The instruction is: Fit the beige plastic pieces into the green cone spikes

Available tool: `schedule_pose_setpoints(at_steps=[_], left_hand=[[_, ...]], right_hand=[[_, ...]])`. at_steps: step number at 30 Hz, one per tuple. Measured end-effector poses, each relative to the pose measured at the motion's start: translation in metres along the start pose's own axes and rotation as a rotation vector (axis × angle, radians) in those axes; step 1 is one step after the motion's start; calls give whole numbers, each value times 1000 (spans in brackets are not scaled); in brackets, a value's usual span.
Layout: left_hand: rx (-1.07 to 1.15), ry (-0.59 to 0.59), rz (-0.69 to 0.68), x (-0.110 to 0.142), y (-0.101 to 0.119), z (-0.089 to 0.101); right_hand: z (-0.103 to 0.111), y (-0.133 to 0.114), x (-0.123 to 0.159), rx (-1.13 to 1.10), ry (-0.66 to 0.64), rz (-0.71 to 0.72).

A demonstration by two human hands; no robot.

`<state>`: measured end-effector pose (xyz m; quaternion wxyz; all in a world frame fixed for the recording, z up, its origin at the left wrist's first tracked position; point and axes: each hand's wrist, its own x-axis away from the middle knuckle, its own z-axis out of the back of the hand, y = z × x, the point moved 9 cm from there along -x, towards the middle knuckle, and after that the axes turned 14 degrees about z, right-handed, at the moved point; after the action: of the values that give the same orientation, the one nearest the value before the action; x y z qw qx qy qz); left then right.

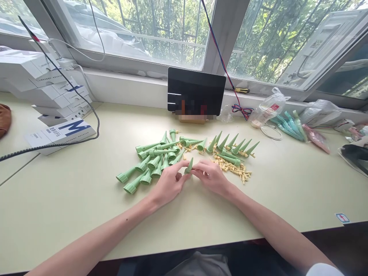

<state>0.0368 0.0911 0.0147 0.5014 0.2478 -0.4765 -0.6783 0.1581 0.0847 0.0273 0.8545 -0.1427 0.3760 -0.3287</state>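
Upright between my two hands is a green plastic watering spike (189, 167), its point up. My left hand (170, 180) grips it from the left with thumb and fingers. My right hand (212, 176) is closed in a pinch against the spike's right side; anything in its fingertips is hidden. To the left lies a pile of green spikes (155, 161) with wide ribbed ends. Small yellow valve pieces (230, 166) are heaped beyond my right hand. Behind them stands a row of upright spikes (234, 143), several with yellow pieces at their sides.
A dark-screened tablet (196, 94) leans at the window sill. White boxes (61, 101) are stacked at the left, with a black cable (96, 119) across them. At the back right lie a plastic bag (268, 109), bagged blue items (290, 126) and a wire bundle (242, 112).
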Motion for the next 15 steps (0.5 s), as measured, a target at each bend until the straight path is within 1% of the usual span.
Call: schedule_pose_setpoints(at_steps=[3,8,10,12,15], left_hand=[[-47,26,-28,-1,1,1],[-150,118,-82,-5,-3,6],[-193,164,-96,-6,-4,9],[-236,194,-110,-7,-4,11],[-276,195,-125,-8,-3,12]], right_hand=[[-3,2,1,30,-49,-9],[-1,2,0,53,-46,-52],[4,3,0,68,-9,-75],[11,6,1,72,60,-101],[21,12,3,72,157,-140]])
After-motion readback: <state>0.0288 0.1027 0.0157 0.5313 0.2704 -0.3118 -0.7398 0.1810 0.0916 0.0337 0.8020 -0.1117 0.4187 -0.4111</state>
